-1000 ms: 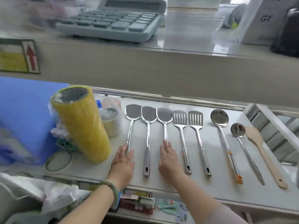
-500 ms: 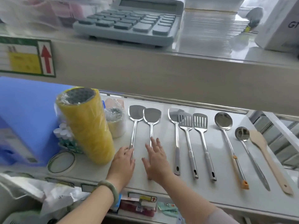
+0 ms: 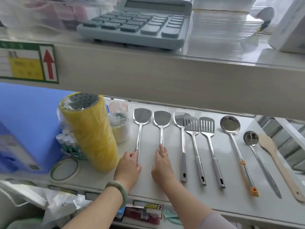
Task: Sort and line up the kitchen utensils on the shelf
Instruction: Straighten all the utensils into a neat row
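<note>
- Left hand (image 3: 128, 167): palm down, low over the shelf, fingers curled loosely inward, knuckles up. Fingertips touch a handle; no clear grasp visible.
- Left wrist wears a pale green bangle (image 3: 118, 190); bare forearm enters from the bottom edge, angled up and right.
- Right hand (image 3: 162, 167): palm down, flat, fingers extended and held together, pointing away from the body. It rests on top of a handle, pressing rather than gripping.
- Right forearm enters from bottom right, angled up and left; light sleeve (image 3: 212, 222) at the lower edge.
- The hands sit side by side, near each other, not touching.
</note>
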`<state>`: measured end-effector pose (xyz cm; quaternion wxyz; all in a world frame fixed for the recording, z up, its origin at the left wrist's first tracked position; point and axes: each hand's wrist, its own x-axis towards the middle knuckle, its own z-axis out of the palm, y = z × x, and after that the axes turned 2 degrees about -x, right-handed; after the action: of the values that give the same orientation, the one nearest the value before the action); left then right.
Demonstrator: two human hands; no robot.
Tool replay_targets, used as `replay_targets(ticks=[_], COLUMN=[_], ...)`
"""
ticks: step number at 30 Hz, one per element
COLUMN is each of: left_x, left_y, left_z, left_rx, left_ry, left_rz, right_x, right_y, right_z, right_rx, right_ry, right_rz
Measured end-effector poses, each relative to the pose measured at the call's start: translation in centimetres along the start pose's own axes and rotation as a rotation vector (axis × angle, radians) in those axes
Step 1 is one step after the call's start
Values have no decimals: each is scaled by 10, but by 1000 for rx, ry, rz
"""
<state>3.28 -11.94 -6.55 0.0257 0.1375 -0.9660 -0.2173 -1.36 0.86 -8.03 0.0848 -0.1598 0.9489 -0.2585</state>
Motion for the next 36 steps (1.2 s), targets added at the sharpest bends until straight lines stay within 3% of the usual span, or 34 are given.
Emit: replay_targets(ticks=[6, 11, 13, 17, 27, 36], left_x=[0, -9, -13, -20, -24, -32], left_y=[0, 17, 32, 62, 68, 70], left_z=[1, 0, 4, 23, 38, 44], left_rx=[26, 123, 98, 141, 329, 296], left_ry=[-17, 97, 53, -123, -199, -190], left_rz=[-17, 69, 206, 375, 329, 233], right_x=[0, -8, -10, -19, -25, -29], right_y=[3, 29, 47, 60, 66, 71], right_z=[-4, -28, -41, -46, -44, -43], right_rx=[8, -107, -202, -100, -88, -52], right_ry=[-12, 265, 205, 40, 17, 28], right_rz=[-21, 2, 50, 66, 34, 6])
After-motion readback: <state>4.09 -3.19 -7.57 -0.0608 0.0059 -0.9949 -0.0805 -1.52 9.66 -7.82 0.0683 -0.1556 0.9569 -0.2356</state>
